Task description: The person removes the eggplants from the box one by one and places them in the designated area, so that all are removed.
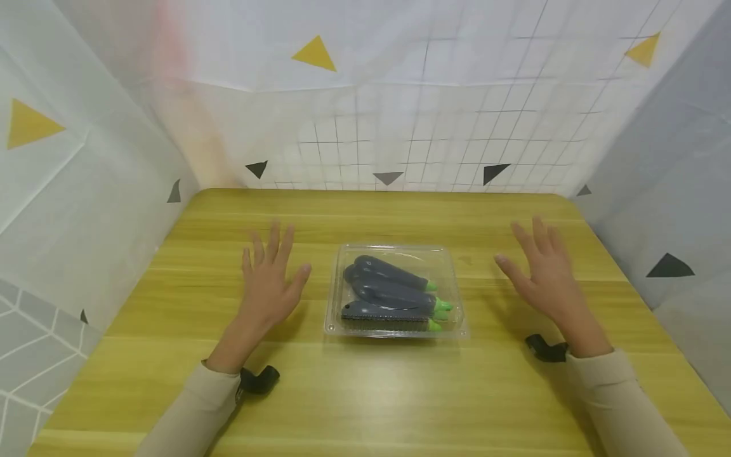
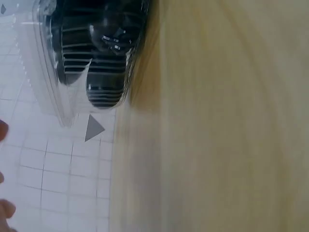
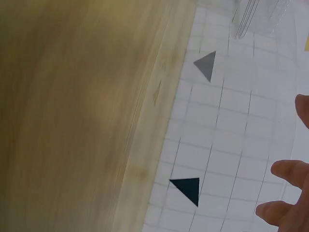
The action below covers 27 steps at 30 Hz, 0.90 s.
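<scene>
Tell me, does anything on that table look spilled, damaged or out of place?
Nothing plainly stands out. The clear container sits flat on the table, its eggplants inside, and nothing looks spilled. The comb-like pattern along its front may just be ribbed plastic.

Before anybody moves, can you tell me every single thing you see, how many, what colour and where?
Clear plastic box: one, see-through, middle of the table
Eggplants: at least three, dark purple with green ends, inside the box
Table: one, yellowish wood-grain, under the box
Backdrop: count unclear, mostly white and grey, behind and beside the table
Yellow triangles: three, yellow, on the backdrop
Dark triangles: seven, black or grey, on the backdrop
Wrist pieces: two, black, one at each wrist
Sleeves: two, beige, on both forearms
Left grip: one, bare hand, left of the box
Right grip: one, bare hand, right of the box
</scene>
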Tool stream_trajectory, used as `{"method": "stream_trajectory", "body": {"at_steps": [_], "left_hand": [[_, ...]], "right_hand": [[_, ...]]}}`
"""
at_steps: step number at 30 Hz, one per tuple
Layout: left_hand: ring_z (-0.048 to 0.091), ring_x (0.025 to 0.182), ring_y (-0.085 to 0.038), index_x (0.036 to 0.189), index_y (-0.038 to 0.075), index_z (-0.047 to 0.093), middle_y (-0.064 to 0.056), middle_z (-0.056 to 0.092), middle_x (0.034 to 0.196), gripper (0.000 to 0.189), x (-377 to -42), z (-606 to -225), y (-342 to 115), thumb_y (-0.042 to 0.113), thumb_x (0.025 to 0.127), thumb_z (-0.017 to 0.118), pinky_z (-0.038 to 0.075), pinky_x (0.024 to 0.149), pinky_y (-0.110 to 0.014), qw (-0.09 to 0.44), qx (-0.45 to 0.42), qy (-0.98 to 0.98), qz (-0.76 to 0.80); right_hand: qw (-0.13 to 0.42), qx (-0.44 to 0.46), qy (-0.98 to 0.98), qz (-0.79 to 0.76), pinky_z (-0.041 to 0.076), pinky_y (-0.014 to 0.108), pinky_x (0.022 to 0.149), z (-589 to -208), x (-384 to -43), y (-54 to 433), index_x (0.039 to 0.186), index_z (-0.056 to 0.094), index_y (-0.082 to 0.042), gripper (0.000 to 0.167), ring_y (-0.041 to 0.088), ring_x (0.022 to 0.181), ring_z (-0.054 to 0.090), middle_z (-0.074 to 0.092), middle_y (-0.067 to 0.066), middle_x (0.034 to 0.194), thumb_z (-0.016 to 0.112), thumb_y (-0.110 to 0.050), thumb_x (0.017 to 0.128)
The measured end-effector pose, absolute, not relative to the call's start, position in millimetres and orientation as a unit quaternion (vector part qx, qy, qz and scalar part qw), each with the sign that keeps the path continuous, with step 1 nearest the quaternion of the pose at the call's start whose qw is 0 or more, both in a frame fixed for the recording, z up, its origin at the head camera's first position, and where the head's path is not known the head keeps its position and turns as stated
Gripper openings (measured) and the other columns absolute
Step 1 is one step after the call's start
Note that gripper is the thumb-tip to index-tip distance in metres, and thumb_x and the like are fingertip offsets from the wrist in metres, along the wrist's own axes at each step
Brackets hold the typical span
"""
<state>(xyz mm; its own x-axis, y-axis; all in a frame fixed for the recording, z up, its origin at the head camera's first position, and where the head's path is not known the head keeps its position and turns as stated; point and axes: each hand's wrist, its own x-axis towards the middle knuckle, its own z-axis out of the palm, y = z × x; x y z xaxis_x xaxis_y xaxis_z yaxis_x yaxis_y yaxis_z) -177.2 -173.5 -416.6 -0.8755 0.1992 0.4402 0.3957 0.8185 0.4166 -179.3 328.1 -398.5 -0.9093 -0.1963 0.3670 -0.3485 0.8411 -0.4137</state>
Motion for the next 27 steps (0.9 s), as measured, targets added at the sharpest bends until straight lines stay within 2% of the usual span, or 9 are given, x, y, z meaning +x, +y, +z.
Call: {"method": "stream_trajectory", "body": {"at_steps": [5, 11, 13, 20, 24, 27], "left_hand": [[-0.001, 0.155, -0.043, 0.168, 0.008, 0.016, -0.01, 0.011, 0.172, 0.073, -172.5, -418.4, -168.8, 0.043, 0.11, 0.045, 0.003, 0.119, -0.069, 0.175, -0.227, -0.894, -0.344], [0.006, 0.156, -0.037, 0.169, 0.015, 0.015, -0.005, 0.014, 0.172, 0.07, -166.2, -420.2, -161.7, 0.04, 0.11, 0.045, 0.012, 0.118, -0.071, 0.144, -0.27, -0.883, -0.357], [0.007, 0.156, -0.035, 0.169, 0.015, 0.014, -0.005, 0.014, 0.172, 0.071, -164.4, -420.4, -159.8, 0.039, 0.11, 0.045, 0.013, 0.118, -0.07, 0.132, -0.284, -0.881, -0.354], [0.009, 0.157, -0.031, 0.168, 0.01, 0.014, -0.005, 0.007, 0.173, 0.078, -161.9, -422.8, -155.6, 0.047, 0.108, 0.048, 0.017, 0.12, -0.065, 0.087, -0.322, -0.872, -0.358], [0.009, 0.157, -0.031, 0.169, 0.013, 0.009, -0.004, 0.002, 0.173, 0.084, -159.2, -422.2, -154.3, 0.05, 0.106, 0.051, 0.016, 0.121, -0.061, 0.06, -0.333, -0.867, -0.366], [0.007, 0.156, -0.031, 0.169, 0.016, 0.005, -0.003, -0.003, 0.173, 0.089, -157.7, -424.4, -153.9, 0.051, 0.105, 0.055, 0.016, 0.121, -0.06, 0.031, -0.345, -0.865, -0.363]], "right_hand": [[0.142, 0.17, -0.929, 0.297, 0.001, 0.074, 0.116, -399.0, -176.0, 316.0, 0.164, 0.03, -0.008, 0.07, 0.049, 0.154, 0.001, 0.007, 0.023, 0.171, 0.06, -0.033, 0.107], [0.109, 0.187, -0.916, 0.338, 0.01, 0.077, 0.113, -395.5, -166.1, 297.7, 0.167, 0.027, -0.022, 0.069, 0.041, 0.156, 0.006, 0.006, 0.006, 0.173, 0.06, -0.03, 0.107], [0.095, 0.194, -0.913, 0.346, 0.012, 0.077, 0.114, -395.1, -162.8, 291.8, 0.167, 0.026, -0.025, 0.07, 0.039, 0.156, 0.008, 0.006, 0.003, 0.173, 0.061, -0.03, 0.107], [0.07, 0.235, -0.903, 0.353, 0.018, 0.071, 0.116, -401.8, -155.5, 276.2, 0.167, 0.028, -0.024, 0.069, 0.036, 0.156, 0.013, 0.01, 0.0, 0.173, 0.061, -0.024, 0.107], [0.056, 0.257, -0.9, 0.347, 0.023, 0.071, 0.114, -402.6, -151.6, 270.9, 0.167, 0.027, -0.024, 0.072, 0.037, 0.154, 0.018, 0.014, 0.001, 0.173, 0.064, -0.023, 0.105], [0.026, 0.267, -0.901, 0.342, 0.025, 0.072, 0.113, -403.2, -147.5, 268.0, 0.168, 0.023, -0.027, 0.079, 0.037, 0.154, 0.019, 0.016, 0.002, 0.172, 0.068, -0.026, 0.103]]}}
